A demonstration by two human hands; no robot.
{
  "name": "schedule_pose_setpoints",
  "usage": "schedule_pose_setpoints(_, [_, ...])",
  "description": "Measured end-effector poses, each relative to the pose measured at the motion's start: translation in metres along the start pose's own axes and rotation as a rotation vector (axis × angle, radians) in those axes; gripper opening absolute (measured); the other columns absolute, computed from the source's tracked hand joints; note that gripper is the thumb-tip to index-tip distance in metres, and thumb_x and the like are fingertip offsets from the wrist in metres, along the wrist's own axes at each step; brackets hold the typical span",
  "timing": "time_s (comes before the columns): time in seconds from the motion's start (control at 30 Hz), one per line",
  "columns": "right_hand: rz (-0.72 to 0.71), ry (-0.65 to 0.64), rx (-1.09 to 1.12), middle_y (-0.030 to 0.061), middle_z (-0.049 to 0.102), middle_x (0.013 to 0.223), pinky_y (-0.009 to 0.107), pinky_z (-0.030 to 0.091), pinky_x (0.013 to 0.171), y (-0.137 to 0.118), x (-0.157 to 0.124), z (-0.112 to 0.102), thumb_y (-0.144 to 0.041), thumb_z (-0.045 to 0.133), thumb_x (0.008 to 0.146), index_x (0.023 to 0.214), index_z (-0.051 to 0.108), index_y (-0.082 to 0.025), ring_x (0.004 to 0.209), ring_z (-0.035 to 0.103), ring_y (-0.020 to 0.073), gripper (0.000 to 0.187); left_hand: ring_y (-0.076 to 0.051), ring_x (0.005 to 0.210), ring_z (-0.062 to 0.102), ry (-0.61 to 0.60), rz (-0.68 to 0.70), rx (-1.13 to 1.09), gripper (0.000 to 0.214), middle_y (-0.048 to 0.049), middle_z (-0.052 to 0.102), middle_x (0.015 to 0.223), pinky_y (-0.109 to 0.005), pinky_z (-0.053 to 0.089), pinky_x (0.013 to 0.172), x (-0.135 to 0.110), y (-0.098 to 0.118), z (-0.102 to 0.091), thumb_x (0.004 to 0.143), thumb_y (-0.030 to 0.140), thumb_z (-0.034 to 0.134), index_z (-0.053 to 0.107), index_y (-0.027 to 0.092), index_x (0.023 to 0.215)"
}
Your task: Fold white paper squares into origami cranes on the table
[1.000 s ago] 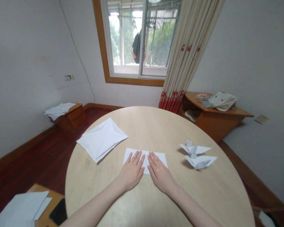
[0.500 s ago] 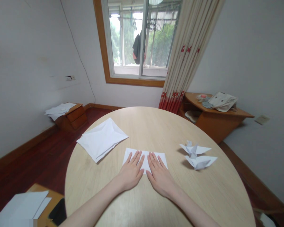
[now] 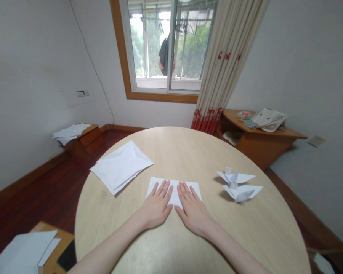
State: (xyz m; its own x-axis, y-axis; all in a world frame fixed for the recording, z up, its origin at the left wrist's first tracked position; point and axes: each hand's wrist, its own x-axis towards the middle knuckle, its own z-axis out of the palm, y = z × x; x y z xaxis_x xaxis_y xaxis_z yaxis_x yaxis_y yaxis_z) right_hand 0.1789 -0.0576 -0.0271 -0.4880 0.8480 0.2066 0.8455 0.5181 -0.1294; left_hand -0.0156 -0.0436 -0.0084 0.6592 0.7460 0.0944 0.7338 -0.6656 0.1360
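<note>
Left hand and right hand lying palm-down side by side, fingers outstretched flat, gripping nothing, pressing folded white paper sheet on round wooden table, near its front-middle; stack of creased white paper sitting to left, two paper cranes sitting to right

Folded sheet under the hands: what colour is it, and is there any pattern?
The folded sheet is plain white with no pattern; the head view shows it.
</note>
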Motion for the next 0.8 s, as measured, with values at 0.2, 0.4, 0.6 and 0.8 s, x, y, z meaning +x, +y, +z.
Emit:
schedule_pose_setpoints(0.2, [0.018,-0.062,0.081,0.0152,0.026,0.152,0.048,0.021,0.115,0.005,0.002,-0.004,-0.046,0.034,0.096,0.147,0.028,-0.010,0.142,0.017,0.0250,0.062,-0.026,0.141,0.022,-0.035,-0.043,-0.069,0.058,-0.0124,0.024,0.153,-0.044,0.021,0.112,0.001,-0.005,-0.010,0.093,0.041,0.042,0.030,0.017,0.145])
schedule_pose_setpoints(0.4, [0.067,-0.190,0.157,0.0113,0.022,0.153,0.047,0.019,0.114,0.008,0.007,-0.018,-0.044,0.040,0.094,0.147,0.028,-0.019,0.142,0.017,0.0230,0.061,-0.028,0.137,0.030,-0.052,-0.067,-0.139,0.064,-0.0124,0.030,0.151,-0.046,0.025,0.109,0.005,-0.009,-0.024,0.087,0.045,0.055,0.037,0.019,0.142])
schedule_pose_setpoints(0.6, [0.129,-0.290,0.149,0.0095,0.021,0.154,0.045,0.020,0.113,0.004,0.012,-0.033,-0.035,0.043,0.092,0.146,0.032,-0.017,0.143,0.016,0.0243,0.058,-0.027,0.138,0.027,-0.108,-0.077,-0.171,0.060,-0.0110,0.028,0.152,-0.050,0.022,0.109,0.006,-0.011,-0.028,0.088,0.042,0.055,0.037,0.023,0.142])
schedule_pose_setpoints(0.8, [0.138,-0.355,0.167,0.0036,0.017,0.156,0.047,0.014,0.114,0.009,0.011,-0.039,-0.032,0.042,0.092,0.147,0.028,-0.021,0.144,0.009,0.0241,0.058,-0.023,0.143,0.012,-0.215,-0.079,-0.209,0.058,-0.0075,0.014,0.156,-0.051,0.011,0.113,0.006,-0.018,-0.023,0.093,0.028,0.047,0.026,0.026,0.147])
